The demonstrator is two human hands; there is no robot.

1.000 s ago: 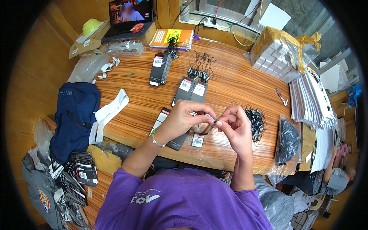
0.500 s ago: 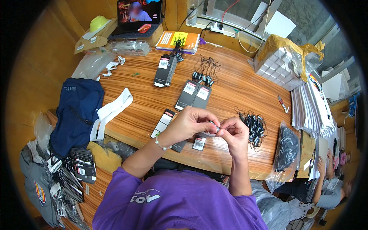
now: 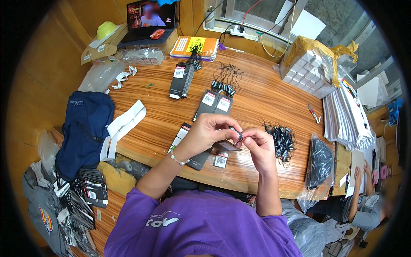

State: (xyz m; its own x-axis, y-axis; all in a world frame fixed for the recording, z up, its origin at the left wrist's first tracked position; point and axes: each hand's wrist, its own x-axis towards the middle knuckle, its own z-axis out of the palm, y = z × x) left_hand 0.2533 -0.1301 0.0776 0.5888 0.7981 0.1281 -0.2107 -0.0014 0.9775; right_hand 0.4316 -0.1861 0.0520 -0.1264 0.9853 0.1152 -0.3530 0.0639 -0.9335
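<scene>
My left hand point(image 3: 208, 136) and my right hand point(image 3: 260, 144) meet over the near part of the table, fingers pinched together. Between their fingertips is a small dark piece point(image 3: 235, 132) with pale flecks, too small to make out fully. A dark hang tag point(image 3: 230, 146) tilts below it, partly behind the left fingers. Under my hands lie a small label card point(image 3: 221, 159) and a dark tag point(image 3: 199, 161). Just beyond are two stacks of grey hang tags point(image 3: 214, 103) with black cords point(image 3: 227, 79). Right of my right hand lies a pile of black tag cords point(image 3: 280, 141).
Another hang tag stack point(image 3: 181, 81) lies farther back. At right are red-handled snippers point(image 3: 314, 113), a bag of black cords point(image 3: 320, 165), a paper stack point(image 3: 346, 115) and a carton of white boxes point(image 3: 310, 73). A navy pouch point(image 3: 85, 128) lies left. A person point(image 3: 368, 210) sits at far right.
The hang tag now shows tilted below my fingers, and the pinched piece has turned more upright. My hands have shifted slightly left. The whole view has moved a little.
</scene>
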